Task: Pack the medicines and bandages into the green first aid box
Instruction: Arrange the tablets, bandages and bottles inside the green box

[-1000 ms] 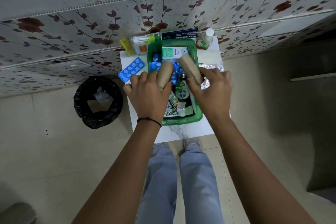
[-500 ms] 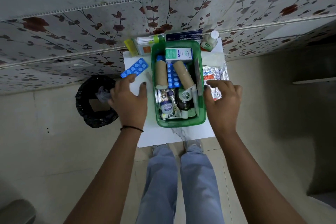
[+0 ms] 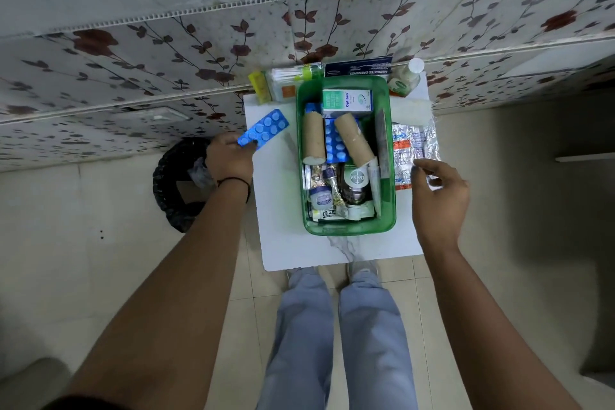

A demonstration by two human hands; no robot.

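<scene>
The green first aid box stands on a small white table. Inside lie two tan bandage rolls, a blue pill strip between them, a white and green Optibex carton, a Dettol bottle and small jars and packets. My left hand pinches the near end of a blue blister strip, lifted off the table left of the box. My right hand hovers right of the box, fingers apart, fingertips at the silver foil strips.
Along the wall behind the box sit a yellow pack, a clear packet of swabs, a dark blue dressings box and a white-capped bottle. White gauze lies at the back right. A black-lined bin stands left of the table.
Both hands let go of the bandage rolls, which now lie in the box. My left hand moved left and picked up the blue blister strip; my right moved right to the foil strips.
</scene>
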